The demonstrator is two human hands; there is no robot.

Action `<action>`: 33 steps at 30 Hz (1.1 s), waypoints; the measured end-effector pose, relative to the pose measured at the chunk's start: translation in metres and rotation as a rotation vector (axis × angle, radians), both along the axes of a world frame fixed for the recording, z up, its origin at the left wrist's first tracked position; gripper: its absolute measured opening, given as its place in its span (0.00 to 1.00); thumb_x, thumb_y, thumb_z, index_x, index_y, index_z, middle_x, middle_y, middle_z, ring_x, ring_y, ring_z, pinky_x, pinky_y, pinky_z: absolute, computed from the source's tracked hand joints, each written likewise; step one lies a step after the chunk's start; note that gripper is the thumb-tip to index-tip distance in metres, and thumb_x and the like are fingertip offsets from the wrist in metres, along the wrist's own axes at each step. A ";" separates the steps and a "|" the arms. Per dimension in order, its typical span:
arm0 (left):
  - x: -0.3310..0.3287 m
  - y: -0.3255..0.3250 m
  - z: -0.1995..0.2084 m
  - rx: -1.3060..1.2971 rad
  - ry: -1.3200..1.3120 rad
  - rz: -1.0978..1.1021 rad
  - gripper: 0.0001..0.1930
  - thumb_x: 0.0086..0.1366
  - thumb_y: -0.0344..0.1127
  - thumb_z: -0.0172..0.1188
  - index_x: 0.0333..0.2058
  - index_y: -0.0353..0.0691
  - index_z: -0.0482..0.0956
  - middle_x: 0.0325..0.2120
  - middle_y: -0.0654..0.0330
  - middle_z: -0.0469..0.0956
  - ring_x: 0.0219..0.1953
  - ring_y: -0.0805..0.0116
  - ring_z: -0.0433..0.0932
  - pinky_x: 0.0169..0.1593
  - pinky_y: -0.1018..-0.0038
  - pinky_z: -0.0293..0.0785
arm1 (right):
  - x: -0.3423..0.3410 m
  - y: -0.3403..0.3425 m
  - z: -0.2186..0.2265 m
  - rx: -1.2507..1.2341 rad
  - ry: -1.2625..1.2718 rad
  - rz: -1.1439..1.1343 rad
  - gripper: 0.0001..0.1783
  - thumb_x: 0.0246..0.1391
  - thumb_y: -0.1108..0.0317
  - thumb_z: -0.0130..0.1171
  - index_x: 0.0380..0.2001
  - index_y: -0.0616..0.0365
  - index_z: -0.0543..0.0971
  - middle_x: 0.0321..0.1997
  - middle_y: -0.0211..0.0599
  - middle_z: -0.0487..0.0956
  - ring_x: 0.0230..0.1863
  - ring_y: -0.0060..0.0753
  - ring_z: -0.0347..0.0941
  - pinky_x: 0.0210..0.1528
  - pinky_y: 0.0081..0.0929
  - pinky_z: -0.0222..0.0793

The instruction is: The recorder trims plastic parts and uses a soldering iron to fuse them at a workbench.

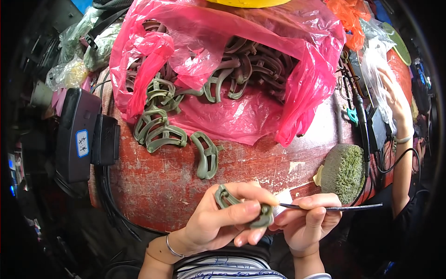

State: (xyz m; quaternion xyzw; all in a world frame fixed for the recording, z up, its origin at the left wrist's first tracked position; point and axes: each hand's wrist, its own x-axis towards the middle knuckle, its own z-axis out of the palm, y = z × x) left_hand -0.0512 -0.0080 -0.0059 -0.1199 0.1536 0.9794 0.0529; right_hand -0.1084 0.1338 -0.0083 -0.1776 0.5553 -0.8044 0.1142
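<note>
My left hand (pixel 220 216) is closed around a green curved plastic frame piece (pixel 264 217), held near the table's front edge. In my right hand (pixel 310 225) is a thin dark rod-like tool (pixel 357 207), pinched between thumb and fingers, its left tip close to the piece. Something white (pixel 282 201), perhaps a wrap or cloth, shows between the two hands; what it is I cannot tell. A similar loose frame piece (pixel 201 160) lies on the red table just beyond my hands. Several more frame pieces (pixel 166 137) spill from the pink plastic bag (pixel 227 118).
The worn red table (pixel 153 197) curves in front of me. A rough green sponge-like block (pixel 344 172) sits at right, near cables and a black box (pixel 377 128). Dark devices (pixel 79 135) stand at left. Another person's arm (pixel 402 153) reaches in at far right.
</note>
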 end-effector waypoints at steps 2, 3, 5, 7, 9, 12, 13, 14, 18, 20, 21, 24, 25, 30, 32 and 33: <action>0.000 0.001 0.003 0.000 0.004 -0.005 0.12 0.57 0.30 0.49 0.35 0.25 0.70 0.25 0.47 0.67 0.15 0.67 0.69 0.11 0.85 0.58 | -0.005 0.007 -0.002 0.117 0.120 0.073 0.13 0.55 0.65 0.43 0.27 0.68 0.68 0.17 0.42 0.75 0.19 0.35 0.75 0.20 0.21 0.71; 0.000 0.001 0.003 0.000 0.004 -0.005 0.12 0.57 0.30 0.49 0.35 0.25 0.70 0.25 0.47 0.67 0.15 0.67 0.69 0.11 0.85 0.58 | -0.003 0.007 -0.004 0.117 0.120 0.073 0.13 0.55 0.65 0.43 0.27 0.68 0.68 0.17 0.42 0.75 0.19 0.35 0.75 0.20 0.21 0.71; 0.001 0.001 0.000 0.019 -0.060 0.017 0.12 0.57 0.30 0.49 0.35 0.25 0.70 0.24 0.47 0.67 0.14 0.67 0.69 0.11 0.85 0.58 | 0.000 0.008 -0.009 0.136 0.205 -0.027 0.14 0.55 0.65 0.44 0.27 0.68 0.68 0.17 0.43 0.75 0.19 0.35 0.75 0.20 0.21 0.71; 0.001 0.000 0.000 0.010 -0.049 0.002 0.12 0.57 0.30 0.49 0.35 0.25 0.70 0.24 0.47 0.67 0.14 0.68 0.69 0.11 0.84 0.58 | -0.002 0.007 -0.006 0.036 0.125 0.014 0.13 0.55 0.64 0.45 0.28 0.66 0.68 0.18 0.44 0.76 0.19 0.34 0.75 0.20 0.22 0.71; 0.000 0.000 0.002 -0.002 -0.039 -0.010 0.12 0.57 0.30 0.49 0.35 0.25 0.70 0.24 0.48 0.67 0.14 0.68 0.69 0.11 0.84 0.58 | -0.008 0.010 -0.006 0.041 0.272 0.142 0.13 0.55 0.63 0.45 0.29 0.63 0.69 0.19 0.45 0.77 0.19 0.34 0.75 0.20 0.23 0.71; 0.000 0.000 0.002 -0.030 -0.060 -0.031 0.11 0.56 0.29 0.48 0.35 0.24 0.70 0.23 0.48 0.67 0.14 0.68 0.69 0.11 0.84 0.58 | -0.006 0.005 -0.004 0.070 0.289 0.095 0.14 0.54 0.60 0.46 0.29 0.62 0.71 0.21 0.45 0.77 0.20 0.35 0.75 0.20 0.24 0.71; 0.000 0.000 0.002 -0.028 -0.065 -0.042 0.11 0.56 0.28 0.48 0.34 0.24 0.70 0.23 0.48 0.67 0.13 0.68 0.69 0.11 0.84 0.58 | -0.005 0.005 -0.004 0.090 0.279 0.068 0.15 0.54 0.59 0.46 0.29 0.62 0.71 0.21 0.45 0.77 0.20 0.35 0.75 0.20 0.24 0.71; 0.001 0.000 0.002 -0.025 -0.070 -0.053 0.11 0.56 0.28 0.48 0.34 0.23 0.70 0.23 0.49 0.67 0.13 0.68 0.69 0.11 0.83 0.58 | -0.004 0.006 -0.005 0.088 0.280 0.069 0.15 0.54 0.59 0.46 0.29 0.62 0.71 0.21 0.45 0.77 0.20 0.35 0.75 0.20 0.24 0.71; 0.000 0.001 0.002 -0.039 -0.070 -0.027 0.11 0.56 0.28 0.48 0.33 0.23 0.70 0.22 0.49 0.67 0.13 0.69 0.69 0.11 0.84 0.58 | -0.003 0.010 -0.007 0.128 0.194 0.066 0.16 0.54 0.59 0.46 0.27 0.63 0.72 0.20 0.45 0.77 0.20 0.35 0.75 0.21 0.24 0.71; 0.002 -0.001 -0.002 0.043 0.022 -0.089 0.12 0.60 0.29 0.47 0.41 0.29 0.69 0.23 0.53 0.72 0.19 0.75 0.70 0.18 0.84 0.62 | -0.004 0.008 -0.006 0.132 0.205 0.056 0.16 0.54 0.59 0.46 0.27 0.64 0.72 0.20 0.45 0.77 0.20 0.35 0.75 0.21 0.24 0.71; 0.002 -0.001 -0.003 0.043 0.022 -0.090 0.12 0.60 0.29 0.47 0.41 0.29 0.69 0.23 0.53 0.72 0.19 0.75 0.70 0.18 0.84 0.62 | -0.006 0.007 -0.005 0.085 0.233 0.080 0.16 0.54 0.59 0.46 0.27 0.64 0.72 0.20 0.45 0.77 0.20 0.34 0.75 0.21 0.23 0.71; 0.000 -0.002 -0.004 0.070 0.013 -0.120 0.11 0.60 0.28 0.47 0.40 0.30 0.69 0.23 0.53 0.72 0.19 0.74 0.70 0.18 0.84 0.62 | -0.009 0.005 -0.006 0.016 0.239 0.117 0.15 0.54 0.61 0.45 0.28 0.64 0.71 0.20 0.46 0.77 0.19 0.34 0.75 0.20 0.23 0.70; 0.000 -0.001 -0.004 0.075 0.028 -0.112 0.11 0.59 0.28 0.47 0.40 0.30 0.69 0.24 0.53 0.72 0.19 0.74 0.70 0.18 0.84 0.62 | -0.009 0.004 -0.006 -0.006 0.216 0.130 0.14 0.55 0.62 0.45 0.28 0.65 0.71 0.20 0.46 0.77 0.19 0.34 0.74 0.20 0.23 0.70; 0.001 0.005 0.001 0.032 -0.013 -0.067 0.09 0.56 0.27 0.49 0.33 0.26 0.69 0.23 0.48 0.67 0.13 0.71 0.69 0.11 0.85 0.56 | -0.003 0.005 -0.005 0.064 0.111 0.030 0.13 0.54 0.64 0.44 0.28 0.65 0.69 0.16 0.46 0.75 0.17 0.35 0.74 0.17 0.24 0.70; 0.001 0.004 0.003 0.016 -0.074 -0.070 0.09 0.55 0.27 0.50 0.33 0.26 0.69 0.23 0.49 0.67 0.13 0.71 0.69 0.11 0.85 0.56 | -0.005 0.005 -0.005 0.065 0.114 0.030 0.13 0.54 0.64 0.44 0.27 0.65 0.68 0.16 0.46 0.75 0.16 0.35 0.73 0.16 0.23 0.69; 0.000 0.003 0.001 0.016 -0.075 -0.073 0.09 0.55 0.27 0.50 0.33 0.26 0.69 0.23 0.49 0.67 0.13 0.71 0.69 0.11 0.85 0.56 | -0.006 0.005 -0.006 0.000 0.110 0.066 0.13 0.54 0.64 0.44 0.27 0.66 0.68 0.15 0.46 0.75 0.16 0.34 0.73 0.16 0.23 0.69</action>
